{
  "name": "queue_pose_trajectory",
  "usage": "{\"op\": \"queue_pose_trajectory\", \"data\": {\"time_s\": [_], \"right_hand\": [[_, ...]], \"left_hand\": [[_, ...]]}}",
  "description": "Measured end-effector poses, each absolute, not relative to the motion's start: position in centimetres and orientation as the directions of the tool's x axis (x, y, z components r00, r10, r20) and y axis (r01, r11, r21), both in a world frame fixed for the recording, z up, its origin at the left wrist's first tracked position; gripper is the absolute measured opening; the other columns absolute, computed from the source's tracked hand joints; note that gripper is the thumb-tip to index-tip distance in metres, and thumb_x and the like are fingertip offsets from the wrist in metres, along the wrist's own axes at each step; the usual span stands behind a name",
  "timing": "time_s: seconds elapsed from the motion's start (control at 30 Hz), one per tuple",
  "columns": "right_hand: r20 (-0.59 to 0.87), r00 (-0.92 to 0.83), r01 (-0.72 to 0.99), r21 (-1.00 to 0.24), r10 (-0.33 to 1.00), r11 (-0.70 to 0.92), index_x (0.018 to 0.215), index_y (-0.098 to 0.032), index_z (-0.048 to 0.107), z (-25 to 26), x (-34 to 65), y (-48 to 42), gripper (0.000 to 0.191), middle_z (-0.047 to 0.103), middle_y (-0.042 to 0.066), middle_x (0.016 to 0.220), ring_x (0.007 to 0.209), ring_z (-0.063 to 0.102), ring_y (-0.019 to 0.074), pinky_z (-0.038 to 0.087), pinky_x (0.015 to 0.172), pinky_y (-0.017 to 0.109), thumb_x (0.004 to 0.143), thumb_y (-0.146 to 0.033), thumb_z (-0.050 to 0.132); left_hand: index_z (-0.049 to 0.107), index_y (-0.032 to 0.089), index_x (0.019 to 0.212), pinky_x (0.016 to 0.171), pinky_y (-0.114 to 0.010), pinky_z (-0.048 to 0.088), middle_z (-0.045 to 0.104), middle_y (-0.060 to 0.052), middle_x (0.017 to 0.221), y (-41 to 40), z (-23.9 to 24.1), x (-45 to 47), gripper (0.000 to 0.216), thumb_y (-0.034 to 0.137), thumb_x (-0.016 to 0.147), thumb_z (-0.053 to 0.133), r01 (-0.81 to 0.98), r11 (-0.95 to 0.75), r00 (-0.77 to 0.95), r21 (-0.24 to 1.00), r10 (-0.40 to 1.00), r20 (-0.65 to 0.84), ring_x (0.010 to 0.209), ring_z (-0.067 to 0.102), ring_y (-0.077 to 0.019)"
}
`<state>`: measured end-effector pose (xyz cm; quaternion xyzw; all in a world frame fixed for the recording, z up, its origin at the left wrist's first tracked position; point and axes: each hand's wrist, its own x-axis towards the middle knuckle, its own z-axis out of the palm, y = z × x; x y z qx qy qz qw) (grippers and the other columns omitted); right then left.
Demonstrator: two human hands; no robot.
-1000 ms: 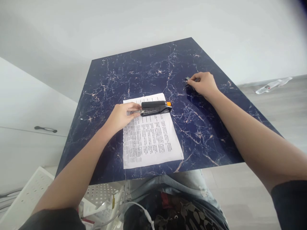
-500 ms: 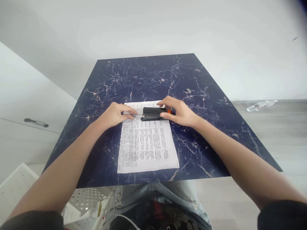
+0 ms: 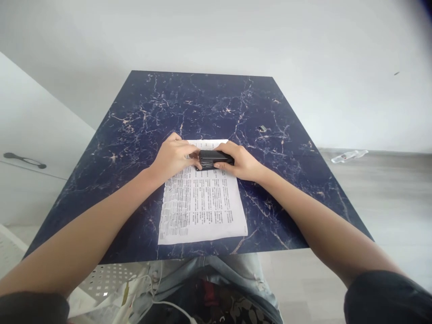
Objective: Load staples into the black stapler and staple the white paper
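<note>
A black stapler (image 3: 212, 157) lies crosswise over the upper part of a printed paper sheet (image 3: 205, 202). At its left end, my left hand (image 3: 173, 156) has thumb and fingers closed against the tip. The stapler's metal rail does not show now; my left fingers cover that end. My right hand (image 3: 241, 162) wraps around the right end of the stapler, thumb on the near side and fingers on the far side. The paper lies flat on the table under both hands.
The dark blue marbled table (image 3: 202, 108) has a small metallic piece, perhaps staples (image 3: 262, 128), on its right half. A clear plastic package (image 3: 349, 156) lies on the floor to the right. White perforated basket (image 3: 104, 281) and cable (image 3: 175, 307) are below the front edge.
My left hand has moved right, up against the stapler, and the metal rail that stuck out of its left end no longer shows. My right hand has closed further around the right end.
</note>
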<state>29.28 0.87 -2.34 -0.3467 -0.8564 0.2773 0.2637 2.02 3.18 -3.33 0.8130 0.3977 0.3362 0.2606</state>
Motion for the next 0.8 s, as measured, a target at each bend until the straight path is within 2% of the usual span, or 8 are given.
{"op": "queue_pose_trajectory", "data": {"time_s": [0.17,0.37,0.47,0.6,0.7,0.8], "right_hand": [[0.245,-0.609,0.480,-0.643,0.754,0.596,0.110,-0.026,0.063,-2.2,28.9,0.7,0.025,0.072,0.007,0.101,0.093,0.062,0.0258,0.049,0.084,0.044,0.098,-0.047,0.065],[0.284,-0.558,0.596,-0.516,0.780,0.615,0.103,-0.028,0.062,-2.1,28.9,0.1,0.023,0.071,0.006,0.102,0.097,0.062,0.0282,0.050,0.082,0.045,0.094,-0.047,0.072],[0.281,-0.548,0.608,-0.514,0.788,0.605,0.101,-0.027,0.060,-2.0,28.8,-0.1,0.019,0.069,0.005,0.100,0.093,0.063,0.0264,0.049,0.077,0.042,0.094,-0.042,0.071],[0.294,-0.431,0.665,-0.535,0.853,0.521,0.095,-0.026,0.060,-1.6,29.7,-0.3,0.021,0.069,0.004,0.092,0.081,0.064,0.0243,0.048,0.070,0.041,0.090,-0.041,0.074],[0.277,-0.255,0.756,-0.540,0.927,0.369,0.090,-0.027,0.061,-0.7,31.7,0.1,0.022,0.070,0.004,0.086,0.074,0.062,0.0241,0.045,0.065,0.041,0.088,-0.043,0.076],[0.208,-0.135,0.844,-0.488,0.969,0.223,0.082,-0.027,0.057,0.3,34.2,0.7,0.026,0.067,0.004,0.077,0.068,0.058,0.0239,0.040,0.062,0.040,0.086,-0.044,0.076]], "left_hand": [[0.075,0.030,0.068,0.095,-0.045,0.041,0.072,-0.002,0.068,3.2,-3.5,2.1,0.030,0.055,0.075,0.091,0.467,-0.571,0.469,0.675,0.807,0.358,0.067,0.054,-0.0231],[0.081,0.030,0.089,0.104,-0.047,0.041,0.080,-0.003,0.088,3.6,-3.7,1.0,0.028,0.049,0.073,0.094,0.472,-0.557,0.496,0.684,0.809,0.316,0.086,0.067,-0.0280],[0.080,0.028,0.101,0.114,-0.053,0.037,0.079,-0.008,0.105,3.9,-3.9,0.1,0.031,0.045,0.077,0.091,0.547,-0.449,0.344,0.707,0.890,0.299,0.107,0.065,-0.0352],[0.075,0.020,0.103,0.123,-0.063,0.027,0.067,-0.018,0.122,3.7,-4.2,-0.9,0.051,0.046,0.067,0.098,0.636,-0.248,0.066,0.731,0.961,0.269,0.135,0.050,-0.0503],[0.070,0.018,0.096,0.123,-0.065,0.029,0.062,-0.020,0.119,2.8,-4.3,-1.1,0.052,0.046,0.064,0.099,0.652,-0.190,0.010,0.734,0.970,0.243,0.136,0.047,-0.0543],[0.066,0.018,0.096,0.115,-0.062,0.040,0.061,-0.017,0.112,1.9,-4.4,-0.9,0.055,0.047,0.063,0.100,0.662,-0.127,-0.015,0.738,0.983,0.183,0.124,0.056,-0.0508]]}}
